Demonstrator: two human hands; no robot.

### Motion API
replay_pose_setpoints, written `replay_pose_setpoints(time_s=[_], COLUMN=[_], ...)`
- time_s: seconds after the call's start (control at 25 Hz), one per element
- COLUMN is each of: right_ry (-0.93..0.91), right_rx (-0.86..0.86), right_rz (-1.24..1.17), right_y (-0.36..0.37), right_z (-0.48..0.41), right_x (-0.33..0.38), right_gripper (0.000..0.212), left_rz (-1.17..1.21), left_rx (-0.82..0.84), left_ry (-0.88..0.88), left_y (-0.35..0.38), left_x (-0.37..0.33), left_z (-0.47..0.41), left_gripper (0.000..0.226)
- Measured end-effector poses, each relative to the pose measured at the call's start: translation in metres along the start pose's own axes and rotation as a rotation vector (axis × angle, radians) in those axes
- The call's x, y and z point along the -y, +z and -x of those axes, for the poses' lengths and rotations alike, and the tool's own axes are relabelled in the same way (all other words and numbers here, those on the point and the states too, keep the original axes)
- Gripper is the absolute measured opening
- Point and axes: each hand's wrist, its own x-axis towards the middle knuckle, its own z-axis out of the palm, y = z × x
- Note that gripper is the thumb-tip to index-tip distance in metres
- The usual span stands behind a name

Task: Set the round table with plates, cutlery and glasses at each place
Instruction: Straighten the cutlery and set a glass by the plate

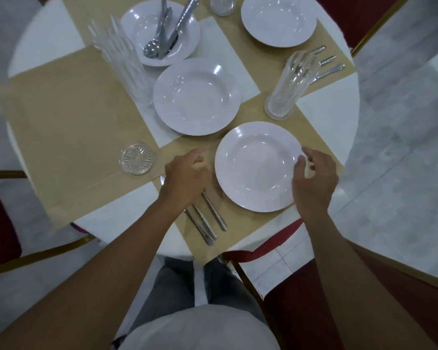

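1. Round tbl point(104, 221): near rim curves below both wrists. A red chair point(0, 218) sits just outside it, far L of the L hand.
2. Tan cloth point(61, 127) L of the L hand is bare, the widest open patch. One glass point(137, 159) stands near that hand, up-left.
3. Beyond the L hand: glass stack point(122, 64), blurred, then the plate w/ spare cutlery point(159, 31) behind it.
4. L hand point(185, 178): palm down, fingers loosely bent and apart, gripping nothing seen. It covers the top ends of the place cutlery point(208, 215); handles stick out toward the wrist. Contact: can't tell.
5. Centre plate point(196, 97): just beyond, between the hands.
6. Near plate point(258, 166): flat on the cloth between the hands, narrow gap to the L hand.
7. R hand point(314, 180): curved fingers and thumb at the near plate's R rim. Pinching or only touching: can't tell.
8. Beyond the R hand: tall glass point(292, 87), laid cutlery point(326, 59) behind it, far plate point(278, 20). Tbl rim is close on its R side; another red chair point(301, 299) is beneath the forearm.
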Motion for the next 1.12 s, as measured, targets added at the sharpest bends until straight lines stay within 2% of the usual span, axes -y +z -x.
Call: replay_pose_setpoints(time_s=[0.12,0.28,0.36,0.44,0.56,0.84,1.12], right_ry=[-0.257,-0.436,-0.418,-0.287,-0.160,-0.233,-0.263], right_rx=[0.048,0.394,0.532,0.583,0.630,0.679,0.682], right_rz=[-0.064,-0.078,-0.047,-0.049,-0.016,0.135,0.140], right_y=[0.008,0.023,0.032,0.040,0.049,0.056,0.052], right_z=[0.042,0.116,0.145,0.161,0.169,0.167,0.166], right_x=[0.024,0.046,0.050,0.055,0.060,0.056,0.055], right_gripper=[0.020,0.018,0.016,0.015,0.014,0.020,0.021], left_rz=[-0.017,-0.069,-0.074,-0.097,-0.303,-0.573,-0.614], left_rx=[-0.071,-0.198,-0.225,-0.187,-0.100,-0.037,0.036], left_ry=[0.013,0.022,0.054,0.044,0.017,-0.033,-0.033], left_y=[-0.012,-0.004,0.012,0.024,0.035,0.043,0.036], left_x=[0.032,0.053,0.066,0.076,0.086,0.086,0.089], left_z=[0.028,0.082,0.106,0.117,0.119,0.115,0.114], left_gripper=[0.044,0.032,0.044,0.058,0.069,0.069,0.073])
